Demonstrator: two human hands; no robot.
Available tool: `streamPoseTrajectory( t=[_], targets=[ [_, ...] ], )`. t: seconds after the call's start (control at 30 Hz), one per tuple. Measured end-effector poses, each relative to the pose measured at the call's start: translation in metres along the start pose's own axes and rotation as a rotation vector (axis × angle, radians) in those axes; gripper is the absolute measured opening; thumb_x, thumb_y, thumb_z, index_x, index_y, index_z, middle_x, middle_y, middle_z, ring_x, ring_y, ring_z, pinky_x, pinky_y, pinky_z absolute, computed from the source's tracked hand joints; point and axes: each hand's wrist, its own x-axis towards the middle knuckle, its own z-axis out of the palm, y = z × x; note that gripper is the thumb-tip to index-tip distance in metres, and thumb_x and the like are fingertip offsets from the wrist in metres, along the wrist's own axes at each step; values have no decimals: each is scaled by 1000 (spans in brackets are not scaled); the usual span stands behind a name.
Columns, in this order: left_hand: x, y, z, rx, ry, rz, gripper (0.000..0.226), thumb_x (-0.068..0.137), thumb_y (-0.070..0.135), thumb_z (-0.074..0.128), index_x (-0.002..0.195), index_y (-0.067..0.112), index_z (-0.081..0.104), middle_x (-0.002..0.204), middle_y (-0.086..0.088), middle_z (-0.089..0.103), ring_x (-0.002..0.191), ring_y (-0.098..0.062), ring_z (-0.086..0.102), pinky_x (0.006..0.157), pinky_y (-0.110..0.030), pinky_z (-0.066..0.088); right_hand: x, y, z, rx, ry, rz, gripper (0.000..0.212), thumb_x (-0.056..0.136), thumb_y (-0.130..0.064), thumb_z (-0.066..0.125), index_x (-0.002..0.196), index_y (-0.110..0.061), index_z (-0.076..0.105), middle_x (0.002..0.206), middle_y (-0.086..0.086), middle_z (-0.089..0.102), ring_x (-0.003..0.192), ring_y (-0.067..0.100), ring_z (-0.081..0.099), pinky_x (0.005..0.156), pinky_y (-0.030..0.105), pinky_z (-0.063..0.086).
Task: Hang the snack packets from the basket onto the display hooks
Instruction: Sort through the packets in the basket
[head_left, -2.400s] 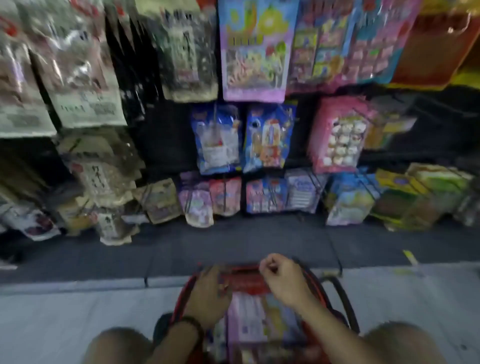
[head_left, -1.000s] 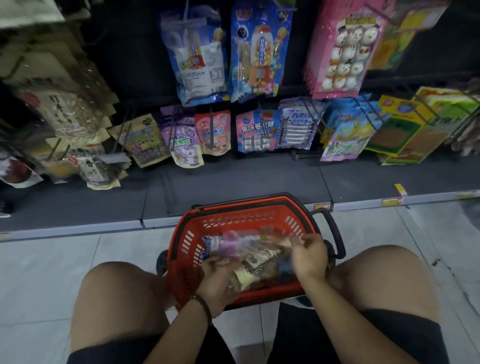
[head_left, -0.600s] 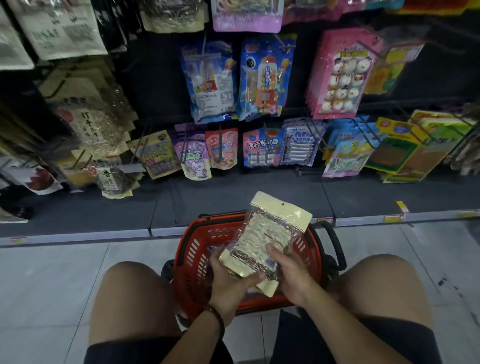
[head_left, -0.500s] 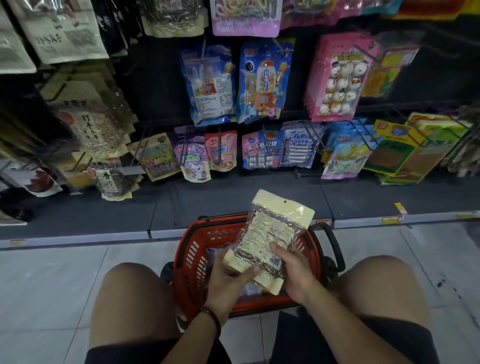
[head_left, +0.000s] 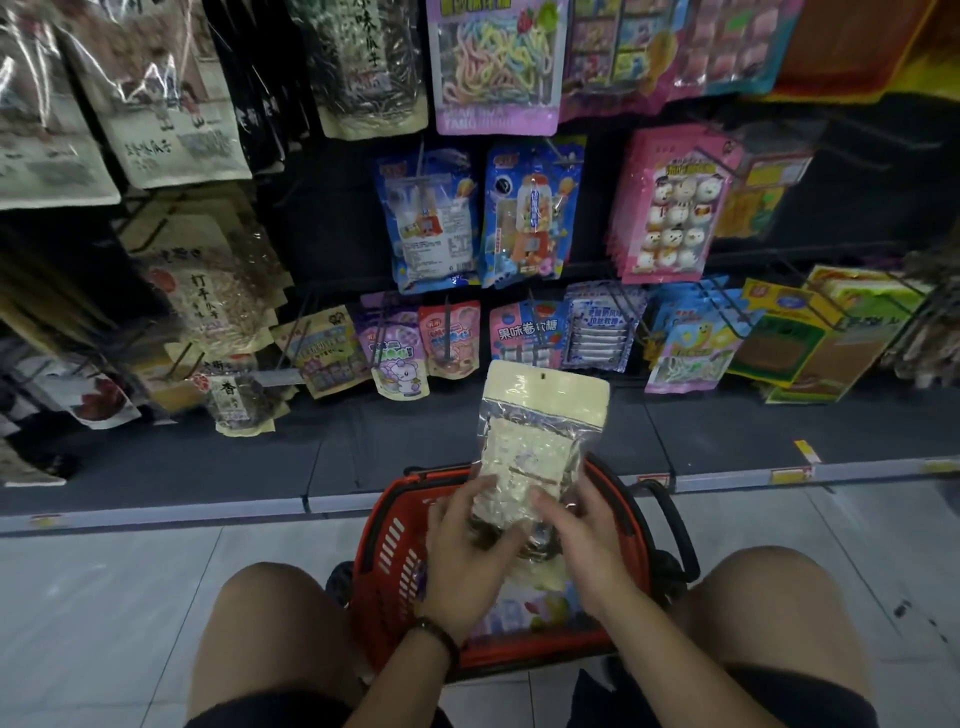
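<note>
While the left hand (head_left: 467, 543) and right hand (head_left: 587, 540) pinch the snack packet (head_left: 540, 415) low over the basket (head_left: 389, 551), its long axis stands upright, hang-hole topmost, nearest the display hooks (head_left: 446, 332).

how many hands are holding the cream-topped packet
2. The left hand grips the cream-topped packet at its lower left, the right hand at its lower right, above the red basket.
</note>
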Motion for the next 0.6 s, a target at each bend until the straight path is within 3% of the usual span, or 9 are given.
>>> streamPoseTrajectory(
  t=[0.1,0.17,0.23,0.33,0.4,0.47,0.5,0.53,0.6],
  targets=[
    [10,18,3,-314,-95,-97,80,78,39,92,146,37,49,140,-4,66,127,-23,67,104,-49,58,-3,-11,18,-73,-69,-118,33,98,-26,67,127,-13,74,123,11,76,116,21,73,93,28,59],
    [14,25,-2,-424,-79,-101,66,85,21,86,141,29,52,132,-7,72,121,-25,71,101,-47,59,-5,-21,26,-170,-137,-190,42,98,-34,56,130,-13,74,128,9,69,120,10,68,97,18,53],
    [19,29,-13,-446,-53,-85,46,93,12,77,134,25,60,127,-6,76,117,-24,73,97,-41,61,-3,-34,30,-276,-184,-219,33,103,-32,58,127,-19,77,125,5,69,118,6,68,100,20,52],
    [25,46,-33,-409,-115,-57,28,101,10,67,115,33,62,105,31,74,97,16,68,84,-10,53,19,-59,29,-405,-76,-273,16,103,-25,66,116,-25,75,112,-6,73,104,4,69,88,25,52],
    [30,55,-46,-358,-161,-87,31,100,16,69,111,42,56,104,40,59,92,28,55,90,-11,45,39,-79,29,-462,43,-290,31,97,-36,73,124,-25,64,116,-6,64,106,6,63,87,27,47],
    [44,53,-56,-372,-153,-137,38,95,36,78,127,38,59,128,28,62,119,15,54,111,-26,41,56,-100,33,-434,14,-229,42,94,-44,75,126,-23,59,117,-6,62,106,8,62,89,31,48],
    [51,49,-59,-346,-138,-130,59,89,47,83,140,35,58,146,17,60,134,2,53,119,-37,40,61,-110,38,-393,-41,-189,39,94,-43,75,122,-20,59,113,-5,64,102,10,65,88,31,49],
    [51,59,-62,-350,-144,-131,70,86,51,84,146,33,56,154,9,57,140,-9,54,120,-44,42,66,-116,43,-355,-94,-163,36,95,-42,74,117,-16,60,109,-2,67,99,14,68,85,31,51],
    [55,75,-66,-405,-142,-109,55,93,38,78,143,25,60,144,2,67,131,-16,65,112,-42,50,71,-126,52,-263,-132,-151,35,97,-36,73,119,-10,66,110,10,74,102,28,74,85,39,60]
  ],
)
